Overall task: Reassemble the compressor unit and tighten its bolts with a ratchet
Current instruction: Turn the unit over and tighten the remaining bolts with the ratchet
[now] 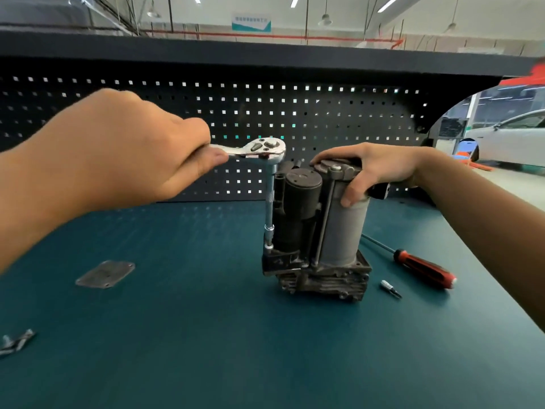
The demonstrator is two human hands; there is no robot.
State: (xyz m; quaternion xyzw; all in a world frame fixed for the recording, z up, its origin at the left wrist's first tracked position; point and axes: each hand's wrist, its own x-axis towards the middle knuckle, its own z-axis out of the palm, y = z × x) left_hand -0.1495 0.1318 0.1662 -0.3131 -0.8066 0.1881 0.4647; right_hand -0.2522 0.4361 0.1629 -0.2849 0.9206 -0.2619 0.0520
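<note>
**Keep the extension plumb through each swing**

The compressor unit (pixel 318 231) stands upright on the table (pixel 206 335), toward one o'clock. The left hand (pixel 126 152) has its fingers wrapped round the ratchet (pixel 265 147), handle pointing to nine o'clock. The right hand (pixel 368 169) grips the unit's top. Brace hard, swing short, keep the extension (pixel 269 202) vertical.

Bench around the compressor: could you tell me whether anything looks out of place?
A plate lies loose on the mat, left of the compressor; it may still need fitting. Nothing else looks odd.
</note>
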